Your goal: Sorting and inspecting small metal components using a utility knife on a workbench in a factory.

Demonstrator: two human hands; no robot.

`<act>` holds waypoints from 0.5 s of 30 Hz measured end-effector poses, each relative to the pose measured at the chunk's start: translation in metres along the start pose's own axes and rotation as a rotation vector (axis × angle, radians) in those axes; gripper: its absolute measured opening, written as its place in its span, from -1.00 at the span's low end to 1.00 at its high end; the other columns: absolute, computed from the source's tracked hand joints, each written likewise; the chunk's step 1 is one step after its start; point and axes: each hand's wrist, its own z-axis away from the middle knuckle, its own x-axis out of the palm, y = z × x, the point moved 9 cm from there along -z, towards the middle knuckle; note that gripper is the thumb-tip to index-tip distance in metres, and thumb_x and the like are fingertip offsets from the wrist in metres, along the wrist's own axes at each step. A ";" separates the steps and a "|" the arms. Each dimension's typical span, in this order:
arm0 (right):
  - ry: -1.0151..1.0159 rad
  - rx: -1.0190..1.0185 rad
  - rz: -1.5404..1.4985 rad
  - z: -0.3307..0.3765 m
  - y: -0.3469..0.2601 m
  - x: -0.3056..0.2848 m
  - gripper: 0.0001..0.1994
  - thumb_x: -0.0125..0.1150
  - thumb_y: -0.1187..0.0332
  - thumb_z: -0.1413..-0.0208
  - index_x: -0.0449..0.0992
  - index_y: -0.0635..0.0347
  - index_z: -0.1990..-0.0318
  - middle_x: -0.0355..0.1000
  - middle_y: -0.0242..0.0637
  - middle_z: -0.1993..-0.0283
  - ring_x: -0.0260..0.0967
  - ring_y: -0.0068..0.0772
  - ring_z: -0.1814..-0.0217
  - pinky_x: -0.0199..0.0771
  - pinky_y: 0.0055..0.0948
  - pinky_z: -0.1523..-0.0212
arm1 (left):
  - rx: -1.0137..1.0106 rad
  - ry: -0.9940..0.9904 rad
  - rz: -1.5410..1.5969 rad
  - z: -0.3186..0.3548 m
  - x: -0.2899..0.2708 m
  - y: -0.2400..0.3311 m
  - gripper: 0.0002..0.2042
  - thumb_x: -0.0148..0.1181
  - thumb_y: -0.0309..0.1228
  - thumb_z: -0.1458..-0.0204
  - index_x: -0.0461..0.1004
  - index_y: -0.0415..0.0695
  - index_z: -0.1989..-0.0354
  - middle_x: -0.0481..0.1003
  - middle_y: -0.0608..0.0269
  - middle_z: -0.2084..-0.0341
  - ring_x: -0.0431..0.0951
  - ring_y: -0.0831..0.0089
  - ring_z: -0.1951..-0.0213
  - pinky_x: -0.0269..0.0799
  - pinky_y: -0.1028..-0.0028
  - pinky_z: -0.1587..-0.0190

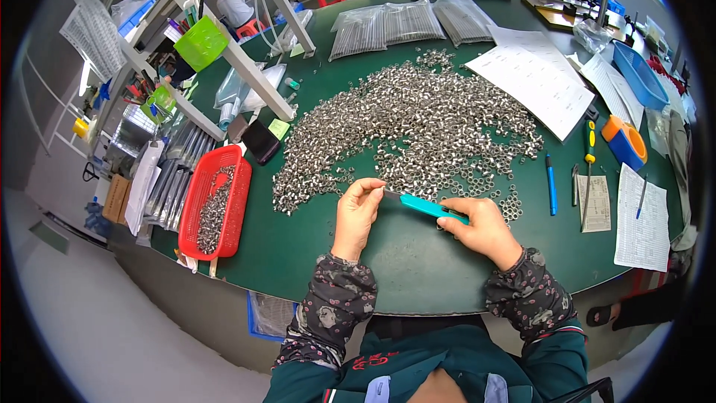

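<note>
We locate the knife (427, 206) between the two hands, on the near side of the heaped rings (418, 119). Its teal handle slants from the right grip toward the left fingertips. The right hand (481, 225) is closed around the rear of the handle, thumb laid on it. The left hand (359, 216) has thumb and index finger drawn into a narrow pinch at the dark front end — whether a ring or only the knife's tip sits in that pinch, we cannot tell.

We judge the step in hand to be fine work on one small part at the blade, perhaps scraping or trimming. On that reading, the next move calls for a firm left pinch, a short controlled stroke from the right, and fingertips clear of the edge.

Just beyond the grip, the rings spread over the green table (418, 276). Left of the grip stands a red basket (237, 209), partly filled with small metal pieces. Right of the grip lie a blue pen (551, 186) and, farther out, a screwdriver (590, 138).

We note these limits: the cutting edge is not distinct; the right hand covers the handle's rear end; single rings are too small to inspect; the basket's lower layers are hidden beneath the top pieces.
</note>
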 end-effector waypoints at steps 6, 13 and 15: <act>0.307 -0.273 0.476 0.016 -0.044 -0.012 -0.71 0.22 0.26 0.17 0.45 0.14 0.25 0.33 -0.24 0.55 0.34 -0.25 0.47 0.34 -0.32 0.48 | -0.028 -0.001 -0.097 -0.001 -0.005 -0.004 -0.89 0.04 -0.50 -0.03 0.40 -0.19 0.27 0.36 0.49 0.55 0.04 0.85 0.71 -0.14 0.77 0.71; 0.355 -0.294 0.398 0.016 -0.043 -0.019 -0.73 0.21 0.28 0.15 0.44 0.15 0.25 0.30 -0.28 0.57 0.32 -0.25 0.49 0.32 -0.30 0.54 | -0.138 0.036 0.147 -0.003 -0.012 -0.015 -0.86 0.03 -0.50 -0.03 0.38 -0.22 0.24 0.41 0.32 0.46 0.07 0.83 0.71 -0.08 0.78 0.73; 0.314 -0.274 0.377 0.013 -0.037 -0.015 -0.73 0.19 0.26 0.12 0.44 0.15 0.24 0.32 -0.26 0.56 0.34 -0.22 0.48 0.33 -0.28 0.52 | -0.144 0.027 0.179 -0.002 -0.010 -0.015 -0.87 0.00 -0.50 -0.04 0.38 -0.23 0.24 0.40 0.32 0.46 0.09 0.79 0.69 -0.07 0.78 0.72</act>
